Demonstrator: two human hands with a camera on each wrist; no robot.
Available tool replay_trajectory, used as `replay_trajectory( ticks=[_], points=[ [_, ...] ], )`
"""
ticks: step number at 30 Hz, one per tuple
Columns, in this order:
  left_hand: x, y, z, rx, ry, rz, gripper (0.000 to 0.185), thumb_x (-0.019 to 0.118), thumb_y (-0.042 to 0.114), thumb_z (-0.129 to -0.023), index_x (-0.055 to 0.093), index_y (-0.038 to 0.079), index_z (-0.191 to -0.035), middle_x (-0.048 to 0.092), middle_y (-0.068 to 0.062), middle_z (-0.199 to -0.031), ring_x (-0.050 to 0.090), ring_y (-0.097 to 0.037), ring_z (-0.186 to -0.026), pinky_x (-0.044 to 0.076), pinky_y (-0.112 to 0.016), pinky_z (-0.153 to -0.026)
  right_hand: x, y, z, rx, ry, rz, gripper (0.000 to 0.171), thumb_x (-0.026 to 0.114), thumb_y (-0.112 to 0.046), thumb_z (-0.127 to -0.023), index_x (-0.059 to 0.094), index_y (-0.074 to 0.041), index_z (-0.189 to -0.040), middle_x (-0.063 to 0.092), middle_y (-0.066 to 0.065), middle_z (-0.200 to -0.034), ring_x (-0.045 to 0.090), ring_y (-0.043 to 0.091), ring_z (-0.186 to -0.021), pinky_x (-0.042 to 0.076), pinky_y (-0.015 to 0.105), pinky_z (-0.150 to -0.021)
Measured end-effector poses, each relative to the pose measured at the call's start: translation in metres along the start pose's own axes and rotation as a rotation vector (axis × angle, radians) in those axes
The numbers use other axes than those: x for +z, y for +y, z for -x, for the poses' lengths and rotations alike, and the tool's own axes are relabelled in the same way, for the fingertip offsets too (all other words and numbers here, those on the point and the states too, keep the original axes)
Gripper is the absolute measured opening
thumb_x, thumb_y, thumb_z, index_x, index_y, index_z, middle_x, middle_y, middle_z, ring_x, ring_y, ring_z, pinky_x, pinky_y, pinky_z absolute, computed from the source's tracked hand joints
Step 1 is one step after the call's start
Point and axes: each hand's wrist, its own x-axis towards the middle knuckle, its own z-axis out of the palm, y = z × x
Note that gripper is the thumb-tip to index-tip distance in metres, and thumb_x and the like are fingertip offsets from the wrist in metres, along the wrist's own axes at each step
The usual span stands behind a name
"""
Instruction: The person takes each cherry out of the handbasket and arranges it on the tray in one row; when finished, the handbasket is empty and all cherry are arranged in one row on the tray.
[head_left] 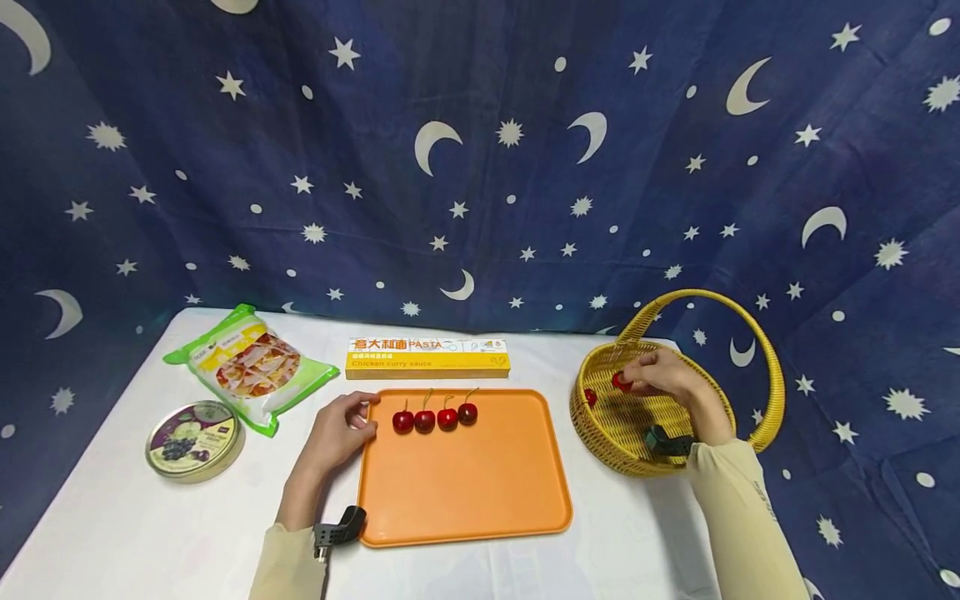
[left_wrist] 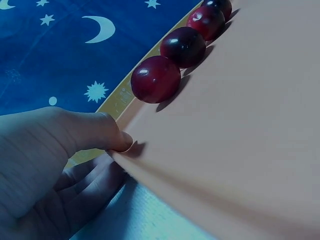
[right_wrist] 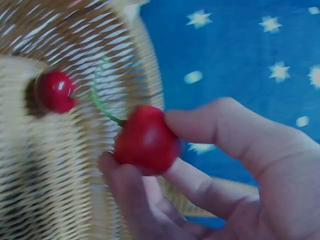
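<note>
My left hand [head_left: 341,433] grips the far left corner of the orange tray [head_left: 465,483]; the left wrist view shows the thumb over the rim and fingers beneath. Along the tray's far side, several dark red cherries [head_left: 424,421] stand in a row, some with stems upright. Over the yellow wicker basket [head_left: 606,446], my right hand [head_left: 663,375] pinches a red cherry [right_wrist: 147,140] between thumb and fingers. Its green stem points away from the palm in the right wrist view. Another red cherry [right_wrist: 56,92] lies inside the basket by its wall.
A yellow and white pasta box [head_left: 427,358] lies behind the tray. At the left are a green-edged food bag [head_left: 258,367] and a round tin [head_left: 193,440]. The basket's tall handle [head_left: 772,375] leans right. A dark blue star-patterned cloth [head_left: 480,167] hangs behind the table.
</note>
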Motion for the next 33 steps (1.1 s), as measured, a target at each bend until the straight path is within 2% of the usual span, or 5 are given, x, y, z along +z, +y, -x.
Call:
replay_trajectory(
  ticks=[5, 10, 16, 22, 33],
  points=[
    [0.001, -0.001, -0.001, 0.001, 0.001, 0.002, 0.036, 0.073, -0.004, -0.077, 0.068, 0.002, -0.112, 0.057, -0.007, -0.086, 0.057, -0.011, -0.068, 0.045, -0.024, -0.063, 0.005, -0.026, 0.017, -0.027, 0.113, -0.006, 0.041, 0.066, -0.018, -0.093, 0.056, 0.012, -0.12, 0.069, -0.003, -0.088, 0.067, 0.008, -0.078, 0.056, 0.031, -0.078],
    [0.0, -0.002, 0.001, 0.001, 0.003, 0.005, 0.036, 0.073, -0.004, -0.077, 0.068, 0.002, -0.112, 0.057, -0.007, -0.086, 0.057, -0.011, -0.068, 0.045, -0.024, -0.062, 0.03, -0.034, 0.02, -0.112, 0.181, -0.041, 0.033, 0.072, -0.02, -0.089, 0.065, 0.005, -0.111, 0.067, -0.01, -0.083, 0.064, 0.008, -0.079, 0.051, 0.027, -0.071],
    [0.0, -0.001, 0.001, -0.009, -0.01, 0.011, 0.037, 0.072, -0.004, -0.078, 0.068, 0.001, -0.113, 0.057, -0.008, -0.087, 0.058, -0.012, -0.068, 0.045, -0.023, -0.062, 0.089, -0.018, 0.001, -0.17, 0.13, -0.286, 0.015, 0.072, -0.004, -0.084, 0.067, 0.003, -0.096, 0.071, 0.0, -0.077, 0.066, 0.009, -0.069, 0.053, 0.023, -0.063],
    [0.001, -0.002, -0.001, -0.004, -0.01, 0.019, 0.037, 0.073, -0.005, -0.077, 0.068, 0.001, -0.113, 0.057, -0.008, -0.087, 0.058, -0.012, -0.068, 0.045, -0.024, -0.063, 0.155, -0.001, -0.024, -0.2, 0.048, -0.437, 0.035, 0.065, 0.002, -0.089, 0.057, 0.018, -0.119, 0.073, 0.013, -0.09, 0.071, 0.018, -0.078, 0.057, 0.035, -0.072],
    [0.001, -0.002, 0.0, -0.007, 0.001, 0.025, 0.036, 0.072, -0.006, -0.077, 0.068, 0.002, -0.112, 0.056, -0.007, -0.086, 0.057, -0.012, -0.068, 0.044, -0.024, -0.062, 0.211, 0.002, -0.037, -0.193, 0.065, -0.404, 0.035, 0.068, 0.011, -0.084, 0.061, 0.015, -0.117, 0.067, 0.023, -0.096, 0.07, 0.024, -0.08, 0.057, 0.042, -0.073]
  ],
)
